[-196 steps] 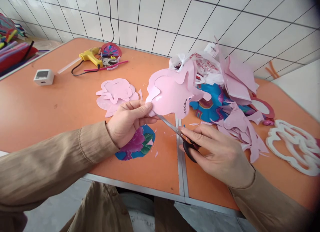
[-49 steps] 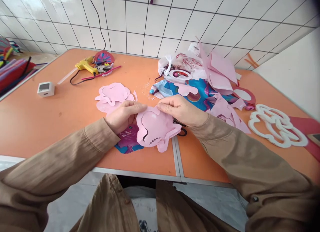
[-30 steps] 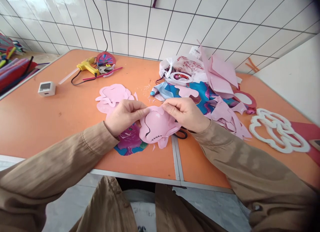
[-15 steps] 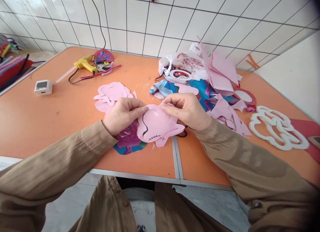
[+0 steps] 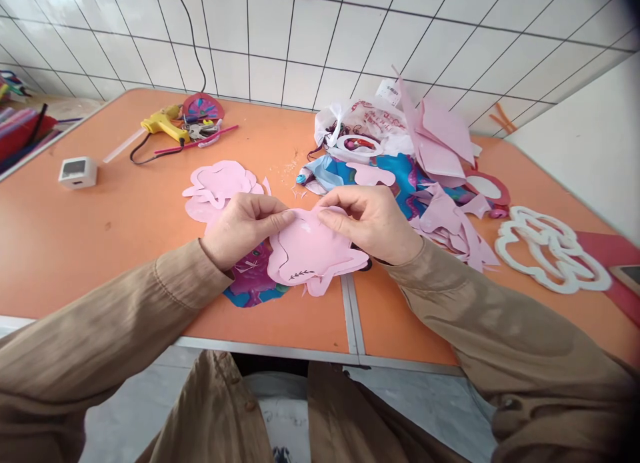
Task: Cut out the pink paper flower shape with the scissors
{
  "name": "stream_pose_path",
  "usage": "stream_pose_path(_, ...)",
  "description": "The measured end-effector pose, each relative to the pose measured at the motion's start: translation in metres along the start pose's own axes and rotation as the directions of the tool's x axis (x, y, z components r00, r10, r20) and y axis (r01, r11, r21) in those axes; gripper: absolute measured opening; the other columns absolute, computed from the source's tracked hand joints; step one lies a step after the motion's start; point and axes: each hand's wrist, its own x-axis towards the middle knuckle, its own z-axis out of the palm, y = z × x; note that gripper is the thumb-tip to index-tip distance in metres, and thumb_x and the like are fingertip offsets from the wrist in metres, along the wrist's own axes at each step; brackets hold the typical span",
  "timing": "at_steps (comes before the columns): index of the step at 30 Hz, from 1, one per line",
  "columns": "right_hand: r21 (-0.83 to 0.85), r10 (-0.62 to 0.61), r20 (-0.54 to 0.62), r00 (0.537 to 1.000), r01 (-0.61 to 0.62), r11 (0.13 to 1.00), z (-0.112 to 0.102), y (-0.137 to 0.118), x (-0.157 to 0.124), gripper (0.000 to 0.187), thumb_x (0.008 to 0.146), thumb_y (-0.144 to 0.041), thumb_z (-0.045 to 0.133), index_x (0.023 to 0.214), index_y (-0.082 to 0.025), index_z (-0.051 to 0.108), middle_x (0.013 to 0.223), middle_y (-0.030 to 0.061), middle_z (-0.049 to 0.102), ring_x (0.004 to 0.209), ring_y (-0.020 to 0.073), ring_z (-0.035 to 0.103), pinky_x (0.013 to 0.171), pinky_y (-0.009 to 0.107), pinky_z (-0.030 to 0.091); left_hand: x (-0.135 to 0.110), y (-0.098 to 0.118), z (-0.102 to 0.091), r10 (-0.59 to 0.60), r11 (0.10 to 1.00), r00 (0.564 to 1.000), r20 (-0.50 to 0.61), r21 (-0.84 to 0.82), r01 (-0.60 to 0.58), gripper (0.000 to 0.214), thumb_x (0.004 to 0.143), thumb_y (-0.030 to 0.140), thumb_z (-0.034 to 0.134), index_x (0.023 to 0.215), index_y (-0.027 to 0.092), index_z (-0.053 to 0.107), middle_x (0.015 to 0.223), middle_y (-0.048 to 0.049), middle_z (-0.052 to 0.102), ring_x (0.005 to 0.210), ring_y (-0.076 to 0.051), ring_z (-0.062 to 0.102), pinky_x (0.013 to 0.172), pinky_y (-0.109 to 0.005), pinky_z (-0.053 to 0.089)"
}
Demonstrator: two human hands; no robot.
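Between my two hands is a pink foam cutout (image 5: 313,246) with a wavy edge, a small leafy sprig drawn on it and layers showing at its lower right. My left hand (image 5: 245,226) pinches its upper left edge between thumb and fingers. On the upper right edge my right hand (image 5: 373,223) does the same. Beneath it, partly hidden, lies a purple and blue patterned piece (image 5: 253,280) on the table. Left of my left hand rests a stack of pink cutouts (image 5: 220,183). A dark loop, mostly covered, shows by my right hand.
The orange table (image 5: 125,250) carries a yellow glue gun (image 5: 165,124), pliers (image 5: 203,130) and a white cube-shaped device (image 5: 77,172) at left. Back right are a plastic bag (image 5: 385,120), pink sheets (image 5: 437,143) and pink scraps (image 5: 450,226). White cloud-shaped outlines (image 5: 555,250) lie far right.
The pink cutout has flattened and tilted slightly, so its curved gap has narrowed. Both hands keep their pinch. The whole view has shifted a little.
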Motion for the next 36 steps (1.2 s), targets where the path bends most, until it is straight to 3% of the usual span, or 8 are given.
stream_pose_path(4, 0.007, -0.01, -0.029, 1.0, 0.011, 1.0, 0.001, 0.002, -0.001, 0.012, 0.081, -0.033, 0.065, 0.085, -0.024, 0.073, 0.088, 0.0037, 0.076, 0.074, 0.0204, 0.065, 0.066, 0.036, 0.051, 0.001, -0.002, 0.0, -0.038, 0.995, 0.999, 0.033, -0.092, 0.041, 0.031, 0.078, 0.041, 0.076, 0.063, 0.015, 0.067, 0.055, -0.001, 0.058, 0.051, -0.01, 0.047, 0.047, -0.024, 0.033)
stream_pose_path(12, 0.055, -0.009, 0.006, 1.0, 0.009, 0.998, 0.001, 0.003, 0.001, 0.008, 0.079, -0.027, 0.066, 0.077, -0.024, 0.073, 0.079, 0.0021, 0.075, 0.074, 0.0204, 0.068, 0.067, 0.036, 0.052, -0.002, 0.003, 0.004, -0.112, 0.937, 0.982, 0.155, -0.311, 0.156, 0.045, 0.071, 0.053, 0.079, 0.055, 0.016, 0.058, 0.051, 0.0006, 0.048, 0.047, -0.009, 0.043, 0.046, -0.025, 0.031)
stream_pose_path(16, 0.055, -0.026, 0.071, 0.997, 0.022, 0.998, 0.003, 0.001, 0.0, 0.008, 0.08, -0.026, 0.067, 0.077, -0.025, 0.074, 0.08, 0.0021, 0.075, 0.075, 0.0198, 0.068, 0.07, 0.036, 0.054, -0.001, 0.002, 0.003, -0.054, 0.979, 0.985, 0.164, -0.187, 0.085, 0.047, 0.073, 0.048, 0.079, 0.051, 0.016, 0.052, 0.05, 0.0031, 0.039, 0.047, -0.006, 0.032, 0.045, -0.025, 0.02)
stream_pose_path(19, 0.07, -0.015, 0.114, 0.993, 0.007, 0.998, 0.003, -0.001, 0.0, 0.008, 0.08, -0.029, 0.068, 0.08, -0.025, 0.074, 0.084, 0.0022, 0.076, 0.077, 0.0187, 0.068, 0.072, 0.034, 0.054, 0.0, -0.002, 0.002, -0.06, 0.991, 0.978, 0.199, -0.103, 0.081, 0.033, 0.075, 0.041, 0.076, 0.06, 0.015, 0.064, 0.055, -0.0002, 0.051, 0.051, -0.009, 0.04, 0.047, -0.025, 0.025)
stream_pose_path(22, 0.147, 0.084, 0.154, 0.984, -0.107, 0.983, -0.003, -0.001, 0.001, 0.022, 0.078, -0.036, 0.071, 0.097, -0.025, 0.074, 0.081, 0.0008, 0.073, 0.07, 0.0166, 0.065, 0.063, 0.031, 0.052, 0.001, -0.004, 0.001, -0.046, 0.998, 0.987, 0.155, -0.035, 0.052, 0.029, 0.078, 0.04, 0.071, 0.065, 0.015, 0.067, 0.057, -0.0011, 0.054, 0.052, -0.01, 0.043, 0.047, -0.025, 0.027)
stream_pose_path(24, 0.228, 0.165, 0.229, 0.959, -0.217, 0.949, -0.009, -0.001, 0.002, 0.029, 0.078, -0.044, 0.074, 0.099, -0.024, 0.073, 0.079, 0.0006, 0.071, 0.067, 0.0154, 0.065, 0.056, 0.028, 0.049, 0.001, -0.005, 0.001, -0.016, 1.0, 0.994, 0.11, 0.003, 0.016, 0.031, 0.08, 0.04, 0.069, 0.062, 0.015, 0.064, 0.055, 0.0001, 0.051, 0.051, -0.009, 0.041, 0.046, -0.025, 0.028)
stream_pose_path(29, 0.255, 0.258, 0.448, 0.856, -0.4, 0.88, -0.019, 0.003, 0.005, 0.036, 0.075, -0.055, 0.077, 0.078, -0.02, 0.071, 0.071, 0.0021, 0.07, 0.063, 0.015, 0.064, 0.051, 0.026, 0.048, 0.001, -0.005, 0.001, 0.065, 0.989, 0.997, 0.033, 0.129, -0.068, 0.029, 0.083, 0.039, 0.065, 0.066, 0.015, 0.067, 0.058, 0.0, 0.056, 0.054, -0.01, 0.045, 0.047, -0.023, 0.033)
stream_pose_path(36, 0.208, 0.229, 0.36, 0.904, -0.317, 0.925, -0.015, 0.002, 0.006, 0.045, 0.076, -0.061, 0.073, 0.061, -0.019, 0.066, 0.06, 0.0002, 0.063, 0.056, 0.012, 0.057, 0.051, 0.027, 0.044, 0.0, -0.001, 0.005, 0.199, 0.955, 0.976, 0.094, 0.205, -0.214, 0.028, 0.084, 0.035, 0.058, 0.07, 0.013, 0.069, 0.064, -0.0028, 0.065, 0.057, -0.012, 0.054, 0.05, -0.023, 0.043)
